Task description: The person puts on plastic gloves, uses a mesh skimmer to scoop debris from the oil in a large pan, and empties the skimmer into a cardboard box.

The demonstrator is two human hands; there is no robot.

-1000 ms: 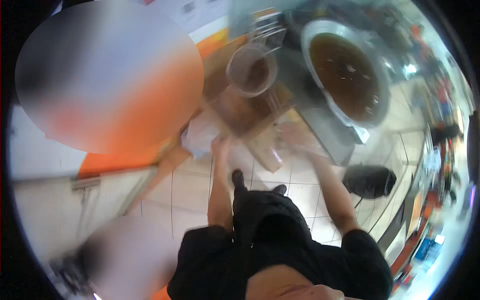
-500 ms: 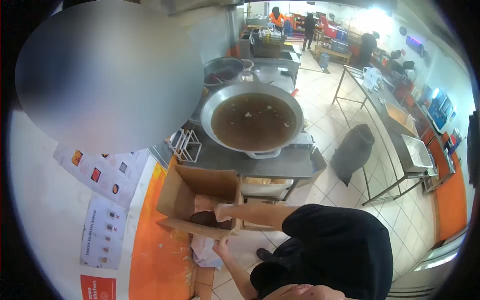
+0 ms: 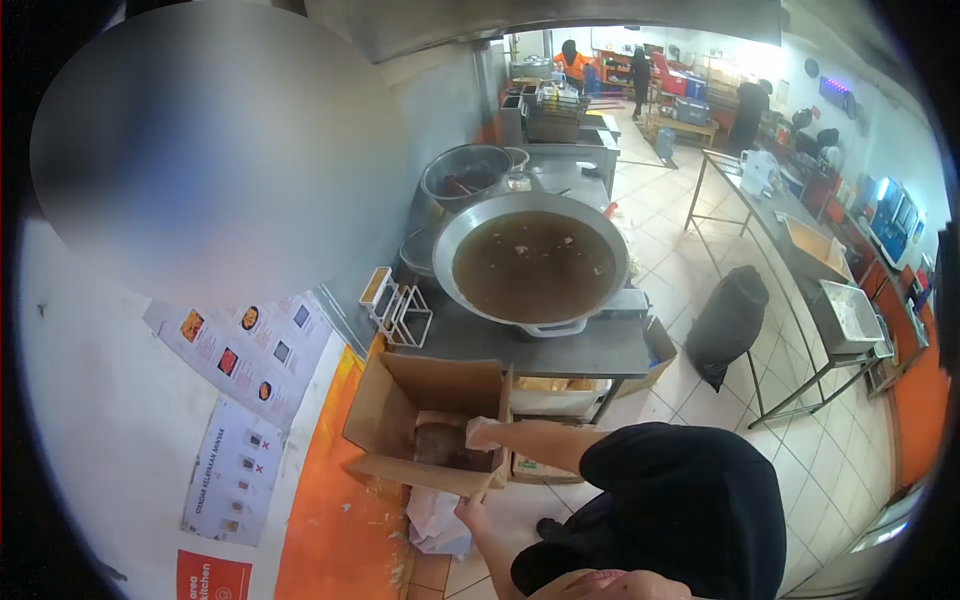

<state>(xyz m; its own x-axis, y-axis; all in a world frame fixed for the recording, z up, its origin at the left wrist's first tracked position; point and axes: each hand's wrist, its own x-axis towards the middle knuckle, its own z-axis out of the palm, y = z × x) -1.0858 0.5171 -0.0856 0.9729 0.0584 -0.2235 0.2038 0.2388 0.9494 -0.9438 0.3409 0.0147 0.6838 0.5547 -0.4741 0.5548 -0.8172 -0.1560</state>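
An open cardboard box (image 3: 425,380) stands below the front of the steel table. My right hand (image 3: 484,434), covered by what looks like a thin clear glove, reaches inside it. The fingers look closed and blurred; what they grip is unclear. Beside them, in the box, is a brown rounded mass (image 3: 442,445) whose kind I cannot make out. My left hand (image 3: 472,508) pinches the lower right edge of the box near its front flap. A crumpled pale bag (image 3: 438,520) lies on the floor under the box.
A wide metal wok (image 3: 532,326) of brown liquid sits on the steel table (image 3: 600,358), near a white wire rack (image 3: 408,312) and a deep pot (image 3: 425,180). A black sack (image 3: 725,325) is on the floor. Several people stand at the far end.
The view has shifted, so the scene sits farther right and lower. The brown mass in the box shows a lighter, taller shape beside my right hand. My left hand stays on the box edge.
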